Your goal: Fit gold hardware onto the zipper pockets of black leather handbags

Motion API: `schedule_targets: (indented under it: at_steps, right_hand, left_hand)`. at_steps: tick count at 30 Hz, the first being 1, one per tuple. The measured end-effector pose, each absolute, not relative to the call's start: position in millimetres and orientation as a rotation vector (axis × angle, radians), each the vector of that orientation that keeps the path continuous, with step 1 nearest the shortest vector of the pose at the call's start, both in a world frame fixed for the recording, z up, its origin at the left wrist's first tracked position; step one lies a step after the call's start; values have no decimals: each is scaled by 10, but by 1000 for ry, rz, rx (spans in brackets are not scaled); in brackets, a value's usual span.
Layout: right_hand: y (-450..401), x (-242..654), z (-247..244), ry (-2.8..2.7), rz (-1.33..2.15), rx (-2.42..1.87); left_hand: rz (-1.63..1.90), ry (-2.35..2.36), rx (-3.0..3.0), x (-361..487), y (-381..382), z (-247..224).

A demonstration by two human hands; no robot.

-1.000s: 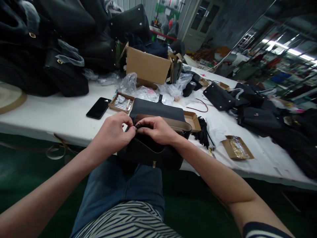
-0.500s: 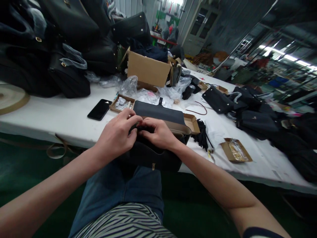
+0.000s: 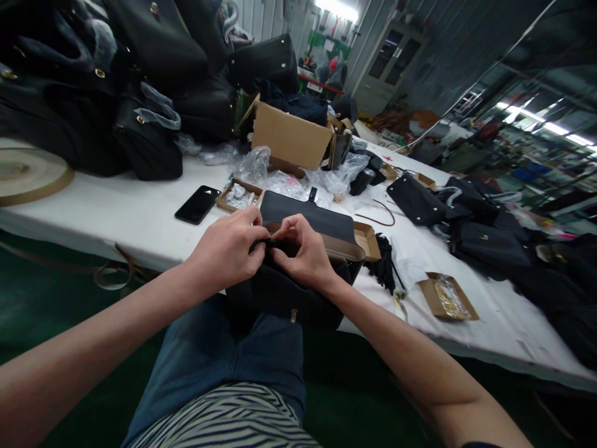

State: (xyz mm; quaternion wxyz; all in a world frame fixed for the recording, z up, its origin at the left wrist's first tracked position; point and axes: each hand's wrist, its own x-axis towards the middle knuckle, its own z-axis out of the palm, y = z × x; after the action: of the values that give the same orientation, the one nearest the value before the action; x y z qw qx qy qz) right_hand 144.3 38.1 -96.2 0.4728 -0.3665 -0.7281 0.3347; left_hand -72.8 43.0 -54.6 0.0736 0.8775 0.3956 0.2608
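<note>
A black handbag (image 3: 284, 298) rests at the table's front edge against my lap, its flap folded back and its tan lining showing. A small gold clasp part sits on its front. My left hand (image 3: 233, 244) is closed at the bag's left end, fingertips pinching the black edge of the opening. Beside it my right hand (image 3: 305, 254) reaches over the opening, thumb and forefinger closed on the same black edge. Both sets of fingertips nearly meet. Any small part between them is hidden.
On the white table (image 3: 130, 214) lie a black phone (image 3: 198, 205), a small box of white pieces (image 3: 239, 195), black tassels (image 3: 383, 264) and a box of gold hardware (image 3: 448, 297). Black bags (image 3: 153, 137) pile up at left, more at right. A cardboard carton (image 3: 291, 137) stands behind.
The view has shifted slightly, so everything sits a little further right. My right hand's fingers have lifted and bent more at the bag's edge. My left hand stays at the same spot.
</note>
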Motion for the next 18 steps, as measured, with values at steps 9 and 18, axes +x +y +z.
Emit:
schedule_targets:
  at_steps: [9,18]
  right_hand:
    - [401,1492,-825,-1996,674,-956]
    - [352,1487,-729,-2039,546,-1055]
  left_hand:
    - [720,1114,2628,-811,483,-556]
    - [817,978,2461,-835,546,-621]
